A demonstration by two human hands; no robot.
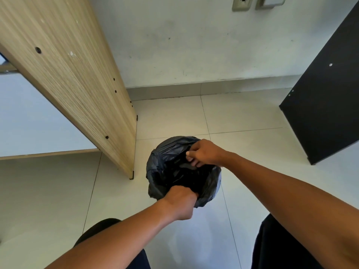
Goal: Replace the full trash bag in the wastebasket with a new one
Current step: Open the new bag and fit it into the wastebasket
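A black trash bag (pixel 171 162) covers a round wastebasket on the tiled floor, so the basket itself is hidden under the plastic. The bag's mouth is open and dark inside. My left hand (pixel 180 202) grips the near edge of the bag, fingers curled into the plastic. My right hand (pixel 204 154) pinches the far right edge of the bag at the rim.
A light wooden panel (pixel 77 84) stands just left of the bag, its foot about a hand's width away. A black panel (pixel 326 105) leans at the right. The white wall (pixel 194 45) is behind. My dark-clothed knees (pixel 281 247) sit at the bottom.
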